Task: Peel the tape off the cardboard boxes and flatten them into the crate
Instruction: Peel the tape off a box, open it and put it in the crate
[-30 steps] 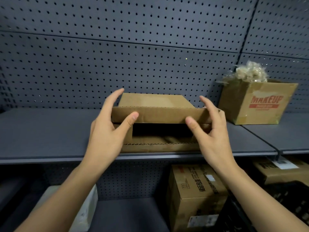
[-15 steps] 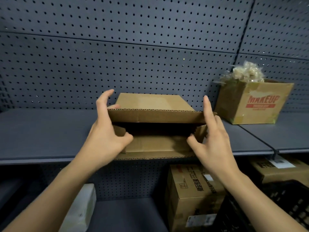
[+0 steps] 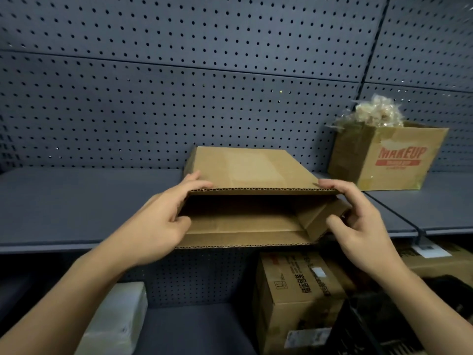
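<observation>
A plain brown cardboard box (image 3: 252,169) lies on the grey shelf (image 3: 76,201) with its open end toward me, all flaps folded out. My left hand (image 3: 163,219) grips the left corner of the open end, fingers on the top panel and thumb inside. My right hand (image 3: 358,221) grips the right corner, fingers on the top flap's edge and thumb against the side flap. A black crate (image 3: 384,326) shows partly at the lower right.
A "MAKEUP" box (image 3: 399,160) stuffed with crumpled tape stands on the shelf to the right. Below the shelf sit a printed cardboard box (image 3: 294,298), another box (image 3: 440,262) with a white label, and a white package (image 3: 115,321). A pegboard wall backs the shelves.
The top flap has swung up level with the box's top, so the inside shows. Both hands slid to the corners and took hold. The box came slightly toward me.
</observation>
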